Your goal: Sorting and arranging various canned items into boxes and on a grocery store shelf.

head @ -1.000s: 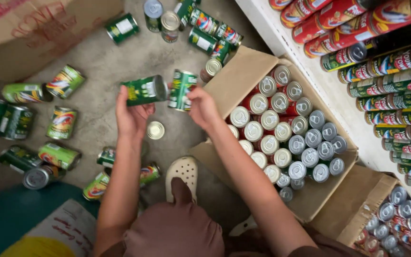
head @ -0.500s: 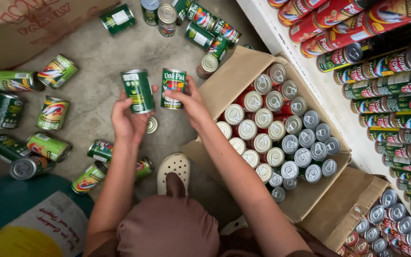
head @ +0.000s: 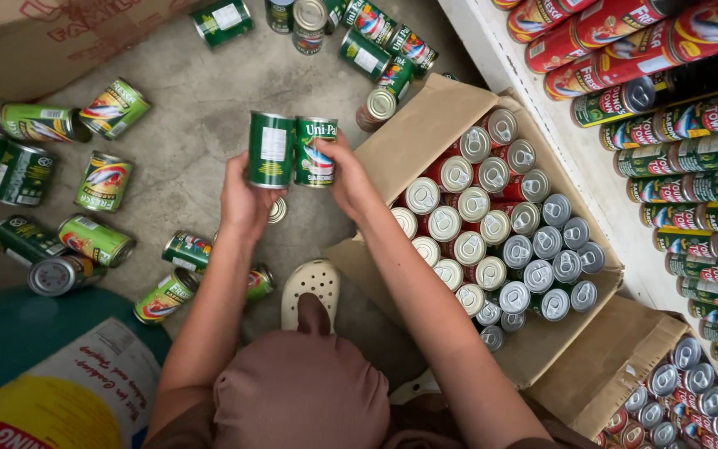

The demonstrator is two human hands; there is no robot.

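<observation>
My left hand [head: 247, 199] grips a green can [head: 271, 150] held upright, its back label facing me. My right hand [head: 349, 176] grips a second green can [head: 316, 152] right beside the first; the two touch side by side. Both are held over the concrete floor, just left of an open cardboard box [head: 425, 116] packed with upright red and silver cans [head: 492, 229]. A small can [head: 277, 210] stands on the floor under my left hand.
Several green cans [head: 105, 181] lie scattered on the floor to the left and at the top. Shelves [head: 683, 141] on the right hold rows of red and green cans. A second box of cans [head: 675, 391] sits bottom right. My knee and a white shoe [head: 309, 287] are below.
Both hands have lifted and turned their cans from tilted to upright and brought them together side by side.
</observation>
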